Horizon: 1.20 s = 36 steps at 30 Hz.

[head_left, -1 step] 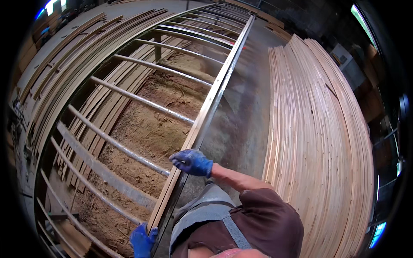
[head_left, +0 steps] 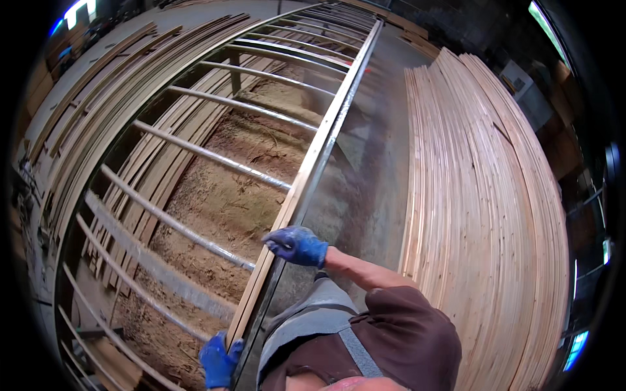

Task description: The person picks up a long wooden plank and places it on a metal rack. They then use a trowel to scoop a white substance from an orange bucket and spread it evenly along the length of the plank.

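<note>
A long, narrow wooden strip lies along the right side of a roller conveyor, close in front of my body. At its near end, my left hand in a blue glove grips it, with the thumb on the right side and the fingers on the left. Farther up the strip, my right hand, also gloved in blue, rests closed over it. A small pale spot shows between the right fingers; whether it is a held object is unclear.
On the right stands a wide stack of long, pale boards. Sawdust covers the ground beneath the rollers. More long strips lie to the left of the conveyor, and others sit below it.
Both hands appear very slightly farther right in the picture, as the whole view has shifted a little. Their hold on the strip looks the same.
</note>
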{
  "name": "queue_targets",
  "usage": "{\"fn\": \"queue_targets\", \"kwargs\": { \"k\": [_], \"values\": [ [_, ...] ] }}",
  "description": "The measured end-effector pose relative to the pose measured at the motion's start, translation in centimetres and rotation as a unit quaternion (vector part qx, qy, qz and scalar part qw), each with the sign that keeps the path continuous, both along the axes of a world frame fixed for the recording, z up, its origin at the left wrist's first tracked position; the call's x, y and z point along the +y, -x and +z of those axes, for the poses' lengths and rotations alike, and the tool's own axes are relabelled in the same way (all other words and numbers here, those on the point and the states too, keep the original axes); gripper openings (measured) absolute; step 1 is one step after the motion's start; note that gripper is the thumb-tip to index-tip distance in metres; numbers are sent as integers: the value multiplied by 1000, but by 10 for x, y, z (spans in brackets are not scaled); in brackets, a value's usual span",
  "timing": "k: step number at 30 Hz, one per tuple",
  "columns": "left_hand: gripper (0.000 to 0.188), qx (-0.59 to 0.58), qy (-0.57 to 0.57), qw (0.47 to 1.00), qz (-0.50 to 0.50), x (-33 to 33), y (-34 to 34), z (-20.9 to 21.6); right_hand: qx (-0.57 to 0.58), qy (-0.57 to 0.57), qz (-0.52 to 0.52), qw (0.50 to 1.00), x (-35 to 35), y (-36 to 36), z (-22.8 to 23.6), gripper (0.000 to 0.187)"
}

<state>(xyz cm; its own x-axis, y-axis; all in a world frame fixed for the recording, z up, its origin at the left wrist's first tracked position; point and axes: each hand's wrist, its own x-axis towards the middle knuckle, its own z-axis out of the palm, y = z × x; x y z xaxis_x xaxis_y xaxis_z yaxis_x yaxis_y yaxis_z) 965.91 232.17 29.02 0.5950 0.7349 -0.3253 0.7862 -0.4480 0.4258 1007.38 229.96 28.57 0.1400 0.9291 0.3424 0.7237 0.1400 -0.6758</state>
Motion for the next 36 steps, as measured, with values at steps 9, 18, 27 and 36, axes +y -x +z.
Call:
{"fn": "queue_targets", "kwargs": {
  "k": [9, 18, 27, 36],
  "values": [
    [75, -76, -186, 975, -92, 74, -364, -67, 24, 229, -137, 963, -167, -269, -67, 33],
    [64, -46, -353, 933, -53, 95, -553, -93, 88, 263, -144, 950, -135, -549, -100, 38],
    [63, -91, -191, 970, -124, 176, -862, -50, 124, 357, -83, 922, -29, -822, -166, 42],
    [79, -40, -178, 979, -91, 269, -1251, -66, 195, 417, -259, 849, -147, -1124, -250, 41]
  ]
}}
